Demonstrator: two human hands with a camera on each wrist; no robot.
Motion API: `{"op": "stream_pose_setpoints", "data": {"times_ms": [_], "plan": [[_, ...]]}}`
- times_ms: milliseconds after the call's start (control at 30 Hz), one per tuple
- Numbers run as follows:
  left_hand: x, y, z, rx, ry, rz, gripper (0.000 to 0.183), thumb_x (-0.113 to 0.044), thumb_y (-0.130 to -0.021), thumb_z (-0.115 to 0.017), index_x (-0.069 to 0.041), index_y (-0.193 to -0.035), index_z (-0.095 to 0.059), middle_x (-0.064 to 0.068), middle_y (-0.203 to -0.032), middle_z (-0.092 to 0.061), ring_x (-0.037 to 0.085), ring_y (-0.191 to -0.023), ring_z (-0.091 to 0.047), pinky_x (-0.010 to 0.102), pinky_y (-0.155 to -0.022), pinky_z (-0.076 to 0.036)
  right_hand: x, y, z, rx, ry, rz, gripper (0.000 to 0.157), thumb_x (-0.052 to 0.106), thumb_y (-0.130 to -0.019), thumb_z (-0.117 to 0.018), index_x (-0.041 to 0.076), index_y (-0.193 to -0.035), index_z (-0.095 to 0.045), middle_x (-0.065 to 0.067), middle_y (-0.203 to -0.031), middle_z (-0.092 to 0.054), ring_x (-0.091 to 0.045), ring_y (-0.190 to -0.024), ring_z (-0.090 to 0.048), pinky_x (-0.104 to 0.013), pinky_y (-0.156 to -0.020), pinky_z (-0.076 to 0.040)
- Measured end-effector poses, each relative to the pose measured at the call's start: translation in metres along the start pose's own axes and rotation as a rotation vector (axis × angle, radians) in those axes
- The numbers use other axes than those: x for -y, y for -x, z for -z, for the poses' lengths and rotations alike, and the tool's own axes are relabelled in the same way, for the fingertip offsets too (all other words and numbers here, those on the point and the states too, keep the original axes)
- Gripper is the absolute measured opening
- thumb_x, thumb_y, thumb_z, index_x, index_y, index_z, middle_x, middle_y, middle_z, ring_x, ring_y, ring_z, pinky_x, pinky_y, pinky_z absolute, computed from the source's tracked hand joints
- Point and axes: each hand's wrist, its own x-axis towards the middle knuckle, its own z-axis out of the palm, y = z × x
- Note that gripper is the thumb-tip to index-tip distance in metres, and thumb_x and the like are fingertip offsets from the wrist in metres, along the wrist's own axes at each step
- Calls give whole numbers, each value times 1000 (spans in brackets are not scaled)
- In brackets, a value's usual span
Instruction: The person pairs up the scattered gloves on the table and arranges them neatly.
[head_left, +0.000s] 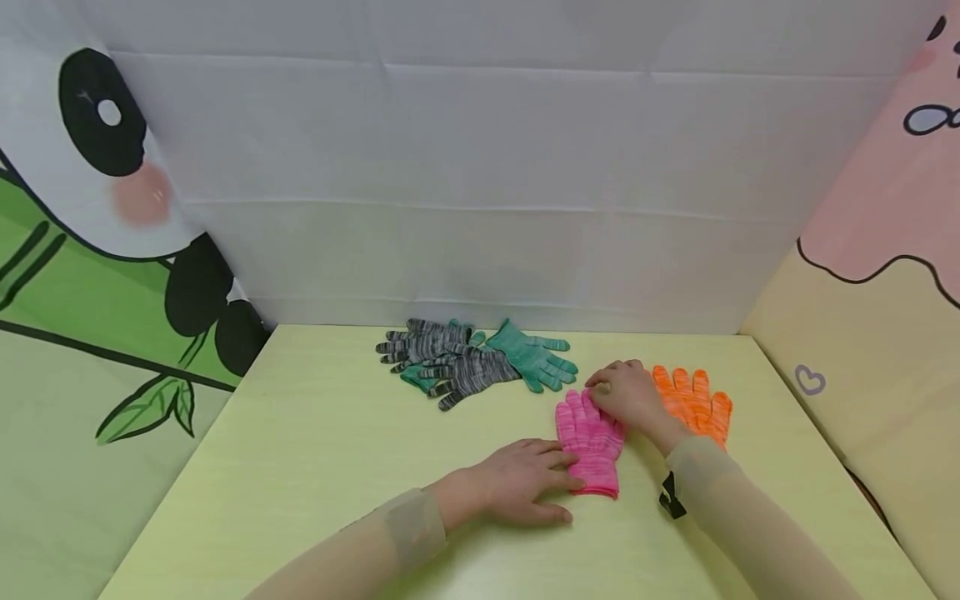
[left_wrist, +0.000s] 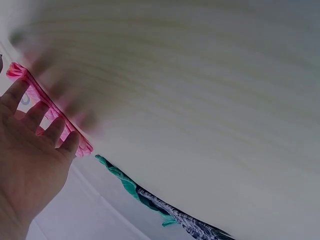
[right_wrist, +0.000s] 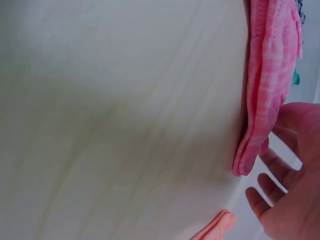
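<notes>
In the head view, a pink knit glove lies flat, cuff toward me. My left hand is spread palm down beside it, fingertips resting on its left edge near the cuff. The left wrist view shows those fingers fairly straight against the pink glove. My right hand is at the glove's upper right, thumb and forefinger pinching its finger end. In the right wrist view, the pink glove shows layered edges, and the other fingers of my right hand are loosely bent.
An orange glove lies right of the pink one, partly behind my right forearm. Farther back, grey-black mottled gloves overlap green gloves in a pile. A white cloth backdrop stands along the table's far edge.
</notes>
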Motion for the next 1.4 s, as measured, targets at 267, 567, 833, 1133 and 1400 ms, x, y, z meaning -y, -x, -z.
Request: {"op": "stream_pose_setpoints", "data": {"times_ms": [267,567,833,1133,1400], "plan": [[-1,1,2,6,-4,0,59,-68,-88,-29,-42,-140,-36,-8,-150,-25,18,-139,-17,38,-110,-18,-3,-1,5,-22,-80,-25,10,27,-83,-65,18,-82,-66,-14,-111,-57,-42,-115,-35,-57,-95,-33],[-2,1,5,11,-3,-3,59,-68,-88,-30,-42,-140,-35,-9,-150,-25,19,-139,-17,40,-110,-18,-8,1,9,-12,14,-35,14,29,-87,-63,20,-88,-74,-10,-109,-62,-43,-115,-38,-57,-97,-31],[-3,1,5,8,-11,3,58,-67,-89,-31,-42,-140,-35,-8,-150,-26,20,-139,-18,40,-110,-19,-21,20,29,46,-221,26,34,20,-89,-55,10,-121,-63,-13,-124,-57,-40,-121,-39,-57,-101,-25],[-3,1,4,27,7,18,58,-67,-89,-29,-43,-142,-30,-9,-151,-21,20,-139,-16,40,-111,-17,-45,40,42,43,-388,-59,32,38,-88,-62,13,-108,-65,-7,-120,-58,-31,-114,-48,-48,-87,-44],[-6,0,6,33,6,17,57,-66,-89,-30,-44,-141,-32,-9,-151,-23,20,-139,-16,40,-111,-17,-37,37,37,-27,-337,-117,26,30,-94,-51,16,-109,-67,-6,-117,-59,-28,-83,-53,-40,-68,-45]]}}
